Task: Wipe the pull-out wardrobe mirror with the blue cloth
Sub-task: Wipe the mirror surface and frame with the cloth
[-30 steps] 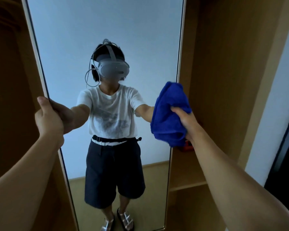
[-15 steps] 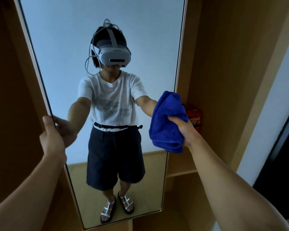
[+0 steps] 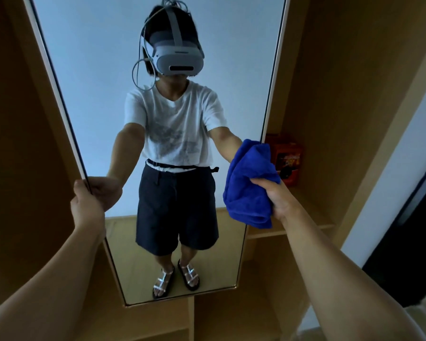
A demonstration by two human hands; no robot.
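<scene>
Head view: left hand (image 3: pixel 87 205) gripped mirror (image 3: pixel 158 114) left edge; right hand (image 3: pixel 279 199) clutched bunched blue cloth (image 3: pixel 250 185) against right edge. Risk: hard wiping could swing mirror, cloth catching frame.

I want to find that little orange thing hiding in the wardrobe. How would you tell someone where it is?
Find the tall mirror pulled out of the wooden wardrobe. Just past its right edge a wooden shelf sits in the open compartment, and the orange box stands at the back of it, partly hidden by the blue cloth in the right hand. It is the only thing seen on that shelf.
</scene>
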